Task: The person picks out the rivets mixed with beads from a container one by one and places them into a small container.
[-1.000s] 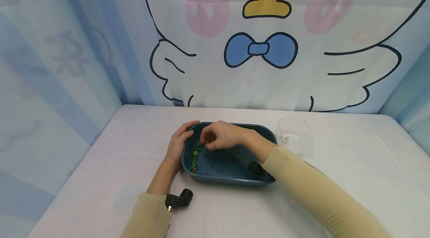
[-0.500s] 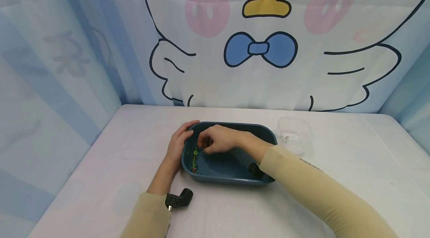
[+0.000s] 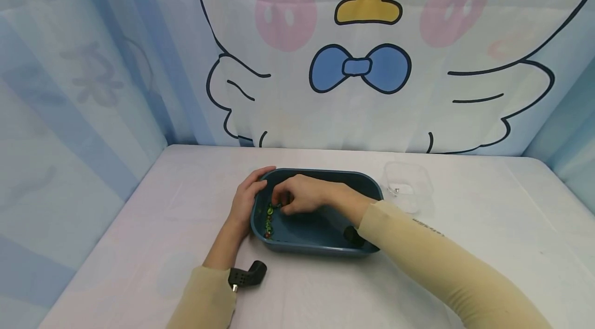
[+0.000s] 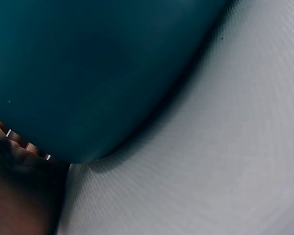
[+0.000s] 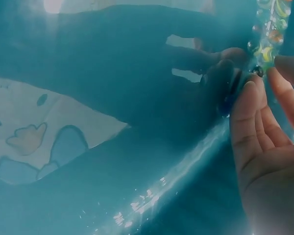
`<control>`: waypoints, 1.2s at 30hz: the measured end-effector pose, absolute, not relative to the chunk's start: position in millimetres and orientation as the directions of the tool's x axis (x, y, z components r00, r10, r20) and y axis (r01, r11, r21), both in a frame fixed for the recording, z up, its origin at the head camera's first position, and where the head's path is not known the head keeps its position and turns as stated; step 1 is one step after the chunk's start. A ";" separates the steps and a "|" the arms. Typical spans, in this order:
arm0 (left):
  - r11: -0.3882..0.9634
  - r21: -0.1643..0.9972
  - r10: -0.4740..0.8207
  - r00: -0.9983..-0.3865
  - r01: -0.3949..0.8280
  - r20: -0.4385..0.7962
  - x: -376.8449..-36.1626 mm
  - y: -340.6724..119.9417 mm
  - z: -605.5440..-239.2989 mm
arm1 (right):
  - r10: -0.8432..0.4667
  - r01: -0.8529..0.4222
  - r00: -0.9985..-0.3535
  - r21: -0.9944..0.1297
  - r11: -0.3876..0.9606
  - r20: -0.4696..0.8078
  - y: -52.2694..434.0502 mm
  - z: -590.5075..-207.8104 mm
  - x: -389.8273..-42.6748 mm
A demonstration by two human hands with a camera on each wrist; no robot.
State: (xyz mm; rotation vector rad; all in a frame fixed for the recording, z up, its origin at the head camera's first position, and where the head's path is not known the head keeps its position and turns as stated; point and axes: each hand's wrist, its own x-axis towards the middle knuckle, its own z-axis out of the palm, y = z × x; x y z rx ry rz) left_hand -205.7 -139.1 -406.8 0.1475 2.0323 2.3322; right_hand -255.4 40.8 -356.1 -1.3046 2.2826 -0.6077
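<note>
A dark blue-green tub (image 3: 318,250) sits on the table. At its left side my left hand (image 3: 244,202) grips the rim, thumb over the edge and fingers round the outside; in the left wrist view the tub wall hides most of that hand. Glass marbles (image 3: 269,223) with yellow, green and orange swirls line the tub's left inner side. My right hand (image 3: 302,194) reaches into the tub near the row's far end. Its thumb and index finger pinch a small dark marble (image 5: 257,71) right beside the row, as the right wrist view shows.
A clear plastic box (image 3: 409,187) stands right of the tub, with a small shiny thing inside. The tub's glossy bottom mirrors the hand and the backdrop. Behind the table hangs a cartoon-printed curtain (image 3: 358,117). A black wrist camera (image 3: 248,273) sits by the left sleeve.
My right hand has shifted slightly left and toward me, and its fingers now cover the far end of the marble row. The left hand stays on the rim.
</note>
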 end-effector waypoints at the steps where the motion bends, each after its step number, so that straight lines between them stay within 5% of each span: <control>1: -0.138 0.990 0.096 -0.995 0.028 0.041 -205.8 -139.1 -406.7 | -0.875 -0.681 -0.458 -0.570 0.459 -0.158 40.7 -356.1 -255.2; 36: -0.131 0.990 0.086 -0.995 0.046 0.057 -205.1 -138.9 -408.1 | -0.823 -0.633 -0.520 -0.543 0.552 -0.230 41.3 -356.3 -251.4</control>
